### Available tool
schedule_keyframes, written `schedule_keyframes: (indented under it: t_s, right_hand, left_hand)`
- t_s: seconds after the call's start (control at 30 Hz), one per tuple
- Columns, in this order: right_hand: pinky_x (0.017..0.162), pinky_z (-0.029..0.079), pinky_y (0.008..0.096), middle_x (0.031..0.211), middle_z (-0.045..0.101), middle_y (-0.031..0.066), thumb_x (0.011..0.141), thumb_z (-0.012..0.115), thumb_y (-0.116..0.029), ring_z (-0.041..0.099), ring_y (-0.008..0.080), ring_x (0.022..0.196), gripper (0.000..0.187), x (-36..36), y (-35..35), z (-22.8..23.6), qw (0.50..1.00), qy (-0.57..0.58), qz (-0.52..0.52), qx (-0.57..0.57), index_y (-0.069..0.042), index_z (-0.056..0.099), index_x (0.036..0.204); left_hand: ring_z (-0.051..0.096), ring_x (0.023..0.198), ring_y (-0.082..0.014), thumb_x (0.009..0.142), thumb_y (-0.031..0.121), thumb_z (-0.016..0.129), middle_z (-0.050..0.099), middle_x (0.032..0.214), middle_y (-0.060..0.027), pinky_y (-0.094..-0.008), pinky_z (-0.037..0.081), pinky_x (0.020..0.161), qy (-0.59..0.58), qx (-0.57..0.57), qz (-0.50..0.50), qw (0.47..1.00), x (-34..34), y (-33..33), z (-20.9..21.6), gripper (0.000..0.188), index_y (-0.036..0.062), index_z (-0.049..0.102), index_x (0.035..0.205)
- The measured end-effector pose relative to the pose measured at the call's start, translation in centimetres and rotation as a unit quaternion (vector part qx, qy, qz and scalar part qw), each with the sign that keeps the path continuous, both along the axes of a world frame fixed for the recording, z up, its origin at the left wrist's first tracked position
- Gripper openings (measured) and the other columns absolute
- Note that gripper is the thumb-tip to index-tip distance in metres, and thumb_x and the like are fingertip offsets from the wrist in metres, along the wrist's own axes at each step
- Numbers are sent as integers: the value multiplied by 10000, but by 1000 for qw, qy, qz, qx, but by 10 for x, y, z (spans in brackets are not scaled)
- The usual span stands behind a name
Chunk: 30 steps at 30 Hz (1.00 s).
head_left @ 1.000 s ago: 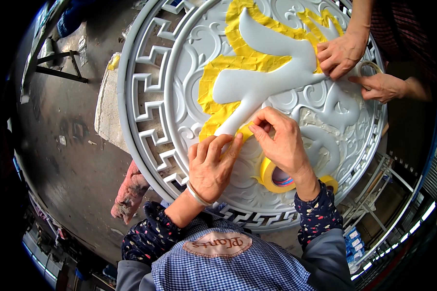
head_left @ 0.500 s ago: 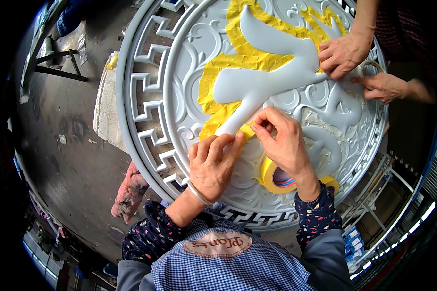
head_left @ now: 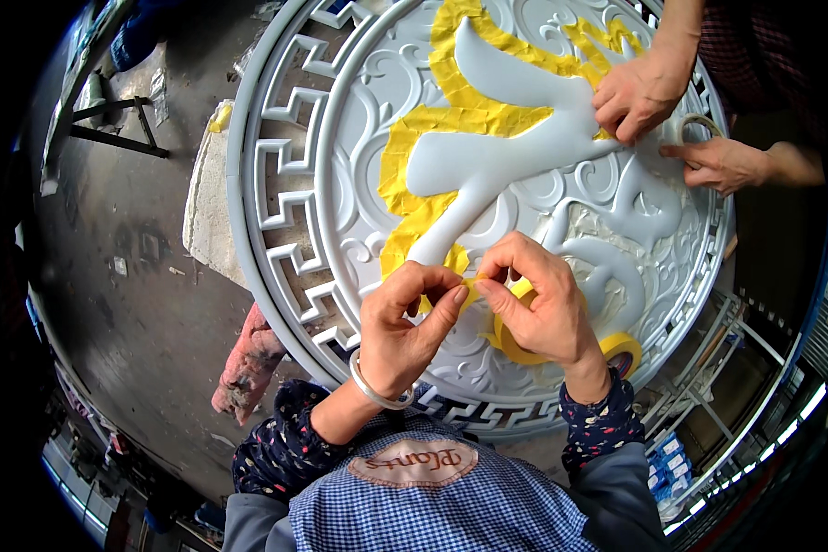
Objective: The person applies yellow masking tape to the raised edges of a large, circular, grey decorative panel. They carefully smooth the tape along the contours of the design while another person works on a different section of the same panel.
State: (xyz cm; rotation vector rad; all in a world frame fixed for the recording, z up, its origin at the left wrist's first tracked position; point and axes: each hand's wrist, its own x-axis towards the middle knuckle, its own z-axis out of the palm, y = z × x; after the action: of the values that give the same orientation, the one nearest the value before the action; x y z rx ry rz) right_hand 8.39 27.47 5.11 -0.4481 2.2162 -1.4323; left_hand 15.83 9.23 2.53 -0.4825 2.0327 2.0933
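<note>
A round grey-white panel (head_left: 474, 216) with raised scrollwork lies in front of me. Yellow tape (head_left: 414, 138) edges the smooth raised figure (head_left: 488, 156) on it. Near its lower part, my left hand (head_left: 397, 322) pinches a short strip of yellow tape (head_left: 470, 291) between thumb and fingertips. The other end of that strip is pinched by my right hand (head_left: 545, 304), close beside it. A yellow tape roll (head_left: 515, 342) sits behind my right hand, partly hidden; I cannot tell whether it touches the hand. Another yellow roll (head_left: 624, 351) is by my right wrist.
Across the panel, a co-worker's hand (head_left: 649, 97) presses at the figure. The co-worker's other hand (head_left: 725, 166) is at a pale tape roll (head_left: 699, 129). A white slab (head_left: 210, 216) and a stained pink roll (head_left: 247, 363) lie left; a metal rack (head_left: 708, 386) stands right.
My left hand has lifted off the panel and turned into a pinch on the tape. My right hand has shifted slightly lower. The co-worker's hands have moved a little left.
</note>
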Motion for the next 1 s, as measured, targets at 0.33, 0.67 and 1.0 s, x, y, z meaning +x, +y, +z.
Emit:
schedule_keyframes:
  t_s: [0.33,0.67,1.0]
  right_hand:
    - [894,557,331,1133,691,110,895,827,-77,693,209,1000,318,41,-12,-6,989,-35,-130,-68,-23,652,1155]
    - [767,559,323,961,724,65,900,817,-47,703,183,847,224,41,-3,4,995,-49,-76,-34,-20,711,1096]
    - [733,518,368,961,716,43,825,778,10,698,223,815,249,64,-13,4,956,287,-59,28,-90,720,1046]
  left_hand:
    - [552,716,-103,862,-14,783,656,817,-18,-262,444,657,90,-94,-14,991,4,-4,15,119,32,722,953]
    - [545,737,-84,908,42,800,678,850,-5,-256,442,666,63,-50,-44,996,14,-7,17,107,16,719,972]
    - [582,839,-53,1026,142,719,668,948,25,-220,454,750,-166,318,16,933,26,-7,22,162,-1,682,1091]
